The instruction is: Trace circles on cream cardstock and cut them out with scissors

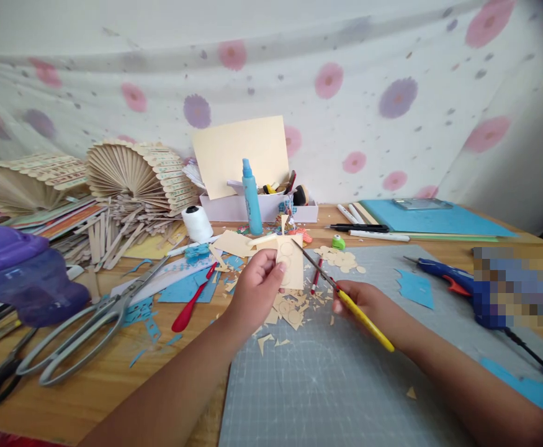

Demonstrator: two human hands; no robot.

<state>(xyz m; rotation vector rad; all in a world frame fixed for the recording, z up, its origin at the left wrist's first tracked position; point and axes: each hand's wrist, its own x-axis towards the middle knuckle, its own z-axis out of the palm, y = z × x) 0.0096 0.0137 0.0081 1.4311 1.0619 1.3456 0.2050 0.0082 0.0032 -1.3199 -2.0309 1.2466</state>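
Observation:
My left hand point(257, 287) is closed on a small cream paper piece point(291, 264) with circles drawn on it, holding it upright above the grey cutting mat point(318, 379). My right hand point(362, 301) grips thin scissors with a yellow handle point(364, 320); the blades point(313, 264) point up and left and touch the paper's right edge. Cream paper scraps point(290, 310) lie on the mat below both hands, and cut cream circles point(341, 257) lie just beyond.
Large grey scissors point(89, 323) and a red-handled tool point(192, 307) lie left on the wooden table. A purple bottle point(20, 273) stands far left. A blue glue gun point(448, 279) lies right. A blue glue bottle point(251, 197), white thread spool point(197, 223), supply box and paper fans are behind.

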